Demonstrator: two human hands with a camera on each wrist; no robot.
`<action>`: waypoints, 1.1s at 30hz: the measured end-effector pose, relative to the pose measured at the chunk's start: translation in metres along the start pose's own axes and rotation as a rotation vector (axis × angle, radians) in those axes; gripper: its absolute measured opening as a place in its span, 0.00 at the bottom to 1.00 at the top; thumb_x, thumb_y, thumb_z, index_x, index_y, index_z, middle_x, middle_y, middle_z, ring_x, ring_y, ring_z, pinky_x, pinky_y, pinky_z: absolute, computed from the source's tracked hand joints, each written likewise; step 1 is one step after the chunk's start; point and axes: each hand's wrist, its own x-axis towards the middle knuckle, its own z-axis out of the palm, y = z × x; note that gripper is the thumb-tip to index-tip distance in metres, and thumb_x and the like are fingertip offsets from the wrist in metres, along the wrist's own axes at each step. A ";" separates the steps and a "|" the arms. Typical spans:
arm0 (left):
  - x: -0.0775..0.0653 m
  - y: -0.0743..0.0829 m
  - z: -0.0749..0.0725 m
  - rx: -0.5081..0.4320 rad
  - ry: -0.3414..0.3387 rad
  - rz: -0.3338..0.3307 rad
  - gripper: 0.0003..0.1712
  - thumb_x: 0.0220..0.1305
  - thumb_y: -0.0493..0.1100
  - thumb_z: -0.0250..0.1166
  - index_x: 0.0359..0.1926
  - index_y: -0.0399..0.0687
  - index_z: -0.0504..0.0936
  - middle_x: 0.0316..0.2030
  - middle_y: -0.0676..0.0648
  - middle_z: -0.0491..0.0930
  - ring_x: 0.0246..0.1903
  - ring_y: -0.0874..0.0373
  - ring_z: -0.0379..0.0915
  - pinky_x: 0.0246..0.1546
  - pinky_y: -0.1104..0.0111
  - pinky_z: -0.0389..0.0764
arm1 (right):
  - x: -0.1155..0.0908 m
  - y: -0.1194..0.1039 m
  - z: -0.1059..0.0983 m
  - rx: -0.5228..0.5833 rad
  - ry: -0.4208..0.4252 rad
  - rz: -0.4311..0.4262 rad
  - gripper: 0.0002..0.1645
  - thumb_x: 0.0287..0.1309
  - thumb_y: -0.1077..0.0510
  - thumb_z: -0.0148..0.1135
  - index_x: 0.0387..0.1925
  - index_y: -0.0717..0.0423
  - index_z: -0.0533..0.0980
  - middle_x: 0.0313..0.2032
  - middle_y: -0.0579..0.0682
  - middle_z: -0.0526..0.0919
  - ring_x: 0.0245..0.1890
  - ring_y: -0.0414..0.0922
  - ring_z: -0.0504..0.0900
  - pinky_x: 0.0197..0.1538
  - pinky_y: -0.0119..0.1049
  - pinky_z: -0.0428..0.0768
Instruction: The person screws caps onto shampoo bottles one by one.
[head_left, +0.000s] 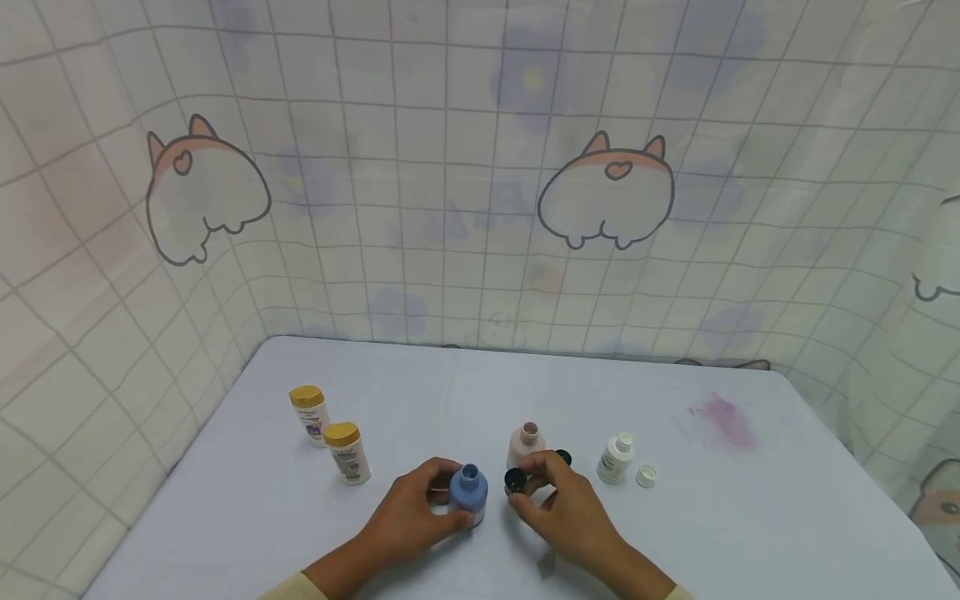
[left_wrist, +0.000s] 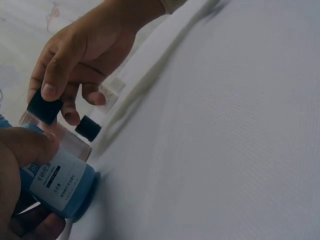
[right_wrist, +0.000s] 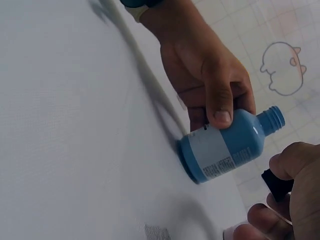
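Note:
My left hand (head_left: 411,515) grips a blue bottle (right_wrist: 220,148) around its body, and the bottle stands upright with its threaded neck uncovered. To its right, my right hand (head_left: 564,510) pinches a black screw cap (head_left: 515,481) between thumb and fingers, its hollow side facing up. The cap is apart from the blue bottle's neck. Just behind the right hand stands a pale pink bottle (head_left: 527,441), also without a cap. A second black cap (left_wrist: 88,128) lies on the table beside the pink bottle, partly hidden by the right hand in the head view.
Two white bottles with yellow lids, a rear one (head_left: 310,415) and a nearer one (head_left: 347,454), stand at the left. On the right are an uncapped white bottle (head_left: 615,459) and its small white cap (head_left: 647,476). A pink stain (head_left: 726,421) marks the white table (head_left: 420,392).

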 end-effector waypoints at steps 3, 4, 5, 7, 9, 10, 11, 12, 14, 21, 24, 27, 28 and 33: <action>-0.001 0.004 0.001 -0.014 -0.018 0.015 0.35 0.46 0.58 0.74 0.54 0.57 0.71 0.49 0.57 0.76 0.47 0.63 0.75 0.48 0.70 0.76 | -0.002 0.001 -0.003 0.014 0.001 0.015 0.24 0.53 0.46 0.67 0.50 0.42 0.68 0.35 0.36 0.79 0.29 0.39 0.77 0.30 0.29 0.78; -0.001 0.005 0.001 -0.018 -0.022 0.019 0.35 0.46 0.58 0.74 0.54 0.57 0.71 0.49 0.57 0.76 0.47 0.63 0.74 0.49 0.70 0.76 | -0.003 0.001 -0.004 0.019 0.005 0.013 0.24 0.53 0.46 0.67 0.49 0.42 0.68 0.35 0.36 0.79 0.29 0.39 0.77 0.29 0.29 0.79; -0.001 0.006 0.001 -0.021 -0.024 0.023 0.35 0.46 0.58 0.74 0.54 0.57 0.71 0.49 0.57 0.76 0.47 0.63 0.74 0.49 0.70 0.76 | -0.004 0.002 -0.005 0.024 0.011 0.006 0.24 0.53 0.47 0.68 0.49 0.42 0.68 0.36 0.36 0.79 0.30 0.39 0.78 0.29 0.29 0.79; -0.001 0.007 0.002 -0.023 -0.026 0.030 0.34 0.46 0.58 0.74 0.54 0.58 0.71 0.49 0.58 0.76 0.47 0.64 0.74 0.49 0.69 0.76 | -0.005 0.003 -0.006 0.035 0.021 -0.010 0.24 0.53 0.48 0.68 0.49 0.41 0.69 0.35 0.36 0.79 0.30 0.39 0.78 0.29 0.29 0.79; -0.002 0.008 0.003 -0.018 -0.024 0.037 0.34 0.46 0.59 0.74 0.54 0.58 0.72 0.49 0.59 0.76 0.47 0.64 0.74 0.49 0.68 0.76 | -0.007 0.004 -0.006 0.045 0.029 -0.029 0.23 0.52 0.48 0.68 0.49 0.39 0.69 0.35 0.36 0.79 0.31 0.39 0.78 0.28 0.29 0.79; -0.002 0.008 0.004 -0.014 -0.021 0.041 0.34 0.45 0.59 0.74 0.53 0.59 0.72 0.48 0.59 0.76 0.46 0.64 0.74 0.49 0.67 0.76 | -0.007 0.004 -0.007 0.048 0.033 -0.035 0.23 0.52 0.47 0.68 0.48 0.38 0.69 0.35 0.35 0.79 0.31 0.39 0.78 0.28 0.29 0.78; -0.002 0.008 0.004 -0.013 -0.018 0.046 0.34 0.45 0.59 0.74 0.53 0.59 0.72 0.48 0.59 0.76 0.46 0.65 0.74 0.49 0.67 0.76 | -0.007 0.005 -0.007 0.053 0.034 -0.040 0.23 0.52 0.47 0.68 0.48 0.38 0.69 0.35 0.35 0.79 0.30 0.40 0.78 0.28 0.29 0.78; -0.002 0.009 0.005 -0.009 -0.015 0.049 0.34 0.45 0.60 0.74 0.53 0.59 0.72 0.48 0.60 0.76 0.46 0.65 0.74 0.49 0.66 0.77 | -0.008 0.005 -0.007 0.057 0.034 -0.043 0.23 0.53 0.46 0.68 0.48 0.37 0.69 0.35 0.35 0.79 0.30 0.40 0.78 0.28 0.29 0.78; -0.002 0.009 0.006 -0.006 -0.008 0.057 0.34 0.44 0.60 0.74 0.53 0.59 0.72 0.47 0.60 0.76 0.45 0.65 0.74 0.49 0.65 0.77 | -0.008 0.004 -0.007 0.057 0.036 -0.047 0.23 0.53 0.45 0.67 0.48 0.36 0.69 0.35 0.35 0.79 0.30 0.40 0.78 0.28 0.29 0.78; -0.002 0.013 0.010 -0.007 -0.009 0.073 0.34 0.44 0.58 0.75 0.52 0.59 0.73 0.47 0.61 0.76 0.45 0.66 0.74 0.49 0.65 0.77 | -0.009 -0.001 -0.008 0.055 0.039 -0.055 0.24 0.53 0.47 0.68 0.51 0.42 0.71 0.37 0.33 0.79 0.36 0.37 0.77 0.32 0.30 0.78; -0.002 0.014 0.012 -0.009 -0.019 0.075 0.33 0.44 0.58 0.75 0.52 0.59 0.73 0.47 0.61 0.76 0.44 0.66 0.74 0.48 0.66 0.77 | -0.009 -0.003 -0.009 0.057 0.033 -0.065 0.24 0.53 0.48 0.68 0.51 0.43 0.72 0.37 0.33 0.79 0.36 0.36 0.77 0.33 0.30 0.79; -0.001 0.015 0.013 -0.005 -0.027 0.072 0.33 0.44 0.58 0.75 0.52 0.60 0.73 0.46 0.62 0.75 0.44 0.67 0.74 0.48 0.67 0.77 | -0.009 -0.005 -0.009 0.063 0.029 -0.077 0.23 0.53 0.49 0.68 0.51 0.40 0.72 0.38 0.33 0.78 0.36 0.36 0.77 0.33 0.30 0.79; -0.001 0.015 0.013 -0.004 -0.030 0.067 0.33 0.44 0.58 0.75 0.52 0.61 0.73 0.46 0.62 0.75 0.44 0.68 0.74 0.48 0.67 0.77 | -0.009 -0.006 -0.009 0.065 0.029 -0.082 0.23 0.53 0.49 0.68 0.51 0.38 0.72 0.38 0.33 0.78 0.36 0.37 0.77 0.33 0.30 0.79; -0.001 0.015 0.015 -0.003 -0.040 0.069 0.33 0.44 0.58 0.75 0.52 0.61 0.73 0.46 0.62 0.75 0.44 0.68 0.74 0.48 0.69 0.76 | -0.009 -0.008 -0.009 0.063 0.032 -0.094 0.23 0.54 0.49 0.68 0.50 0.31 0.71 0.39 0.32 0.78 0.38 0.36 0.77 0.33 0.30 0.79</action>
